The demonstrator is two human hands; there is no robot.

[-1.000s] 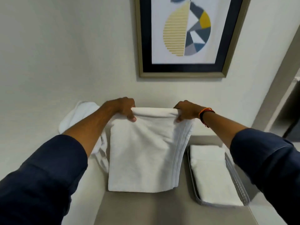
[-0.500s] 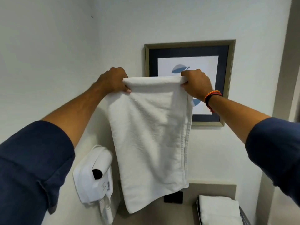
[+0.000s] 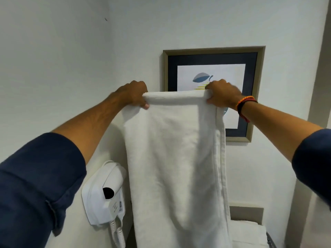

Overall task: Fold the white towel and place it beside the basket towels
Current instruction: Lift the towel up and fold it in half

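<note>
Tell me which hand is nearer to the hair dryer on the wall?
Left. The left hand grips the towel corner above the hair dryer; the right hand holds the other corner, across the towel, farther away.

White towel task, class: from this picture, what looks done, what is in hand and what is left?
Done: the white towel is doubled over lengthwise, layered edges showing on its right side. In hand: left hand and right hand grip its top corners, hanging it out. Left: further folds, then laying it beside the basket towels at lower right.
</note>
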